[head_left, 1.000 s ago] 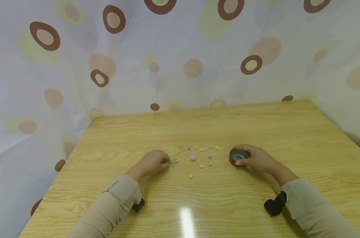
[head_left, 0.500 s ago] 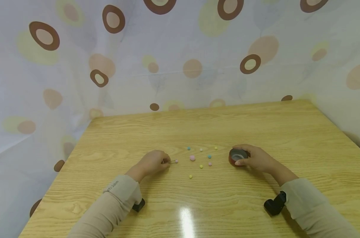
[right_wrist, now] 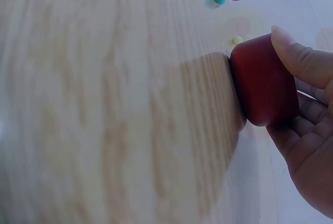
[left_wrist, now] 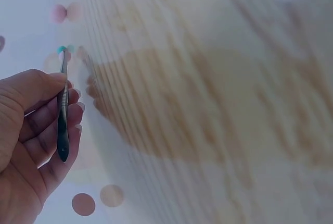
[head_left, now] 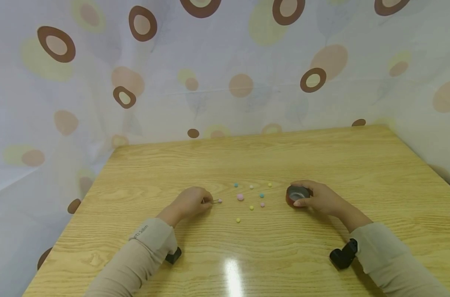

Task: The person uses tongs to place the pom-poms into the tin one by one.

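Plainly, the one container is a small round bowl (right_wrist: 265,81), red outside and dark grey inside, on the wood-grain table (head_left: 284,255), right of centre in the head view. Its grey inner floor is visible, and the right hand (head_left: 318,198) grips its wall, thumb at the near side of the rim.

Left of centre, the left hand (head_left: 191,202) pinches metal tweezers (left_wrist: 63,114) between thumb and fingers. A small pink bead (head_left: 220,201) sits at their tips, just right of the fingers; whether the tips squeeze it, I cannot tell.

Between the hands, mid-frame, lie loose beads: a larger pink bead (head_left: 240,197), two teal beads (head_left: 261,195), a white bead (head_left: 251,187), three yellow beads (head_left: 251,208) and another pink bead (head_left: 262,204), nearer the bowl than the tweezers.

Compared with one second ago, the tweezers' prongs look closer together; the bowl and the loose beads keep their places.
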A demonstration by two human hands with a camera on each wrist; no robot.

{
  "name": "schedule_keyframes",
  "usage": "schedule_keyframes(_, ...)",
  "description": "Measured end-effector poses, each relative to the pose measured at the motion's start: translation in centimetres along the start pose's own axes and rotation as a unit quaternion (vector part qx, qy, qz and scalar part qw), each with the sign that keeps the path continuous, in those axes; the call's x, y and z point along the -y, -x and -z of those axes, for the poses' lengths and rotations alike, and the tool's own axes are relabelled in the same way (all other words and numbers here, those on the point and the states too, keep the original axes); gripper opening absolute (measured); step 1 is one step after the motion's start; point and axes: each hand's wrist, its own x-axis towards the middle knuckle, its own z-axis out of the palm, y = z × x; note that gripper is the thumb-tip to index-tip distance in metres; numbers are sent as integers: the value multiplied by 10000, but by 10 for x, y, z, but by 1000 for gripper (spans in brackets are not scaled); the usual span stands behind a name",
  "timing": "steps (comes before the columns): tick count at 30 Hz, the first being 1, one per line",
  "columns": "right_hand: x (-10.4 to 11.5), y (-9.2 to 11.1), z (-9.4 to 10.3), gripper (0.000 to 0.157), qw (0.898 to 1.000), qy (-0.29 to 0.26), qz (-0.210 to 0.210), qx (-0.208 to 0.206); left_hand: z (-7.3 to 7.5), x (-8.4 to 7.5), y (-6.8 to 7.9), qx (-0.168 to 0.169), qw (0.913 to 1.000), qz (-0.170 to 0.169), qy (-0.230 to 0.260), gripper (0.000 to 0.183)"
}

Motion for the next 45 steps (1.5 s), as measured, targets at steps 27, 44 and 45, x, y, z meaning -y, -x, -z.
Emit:
schedule_keyframes(27,-1,-1,-2,63,10000,-41,1,-28,0,-19,-16,-82,9996,-133,237,15)
schedule_keyframes(44,-3,0,0,61,10000,44,1,-60,6,-45,-37,-138,9978,-620,203,13)
schedule_keyframes(45,-3,0,0,61,10000,39,6,-59,6,-47,-39,-139,9977,-634,186,14)
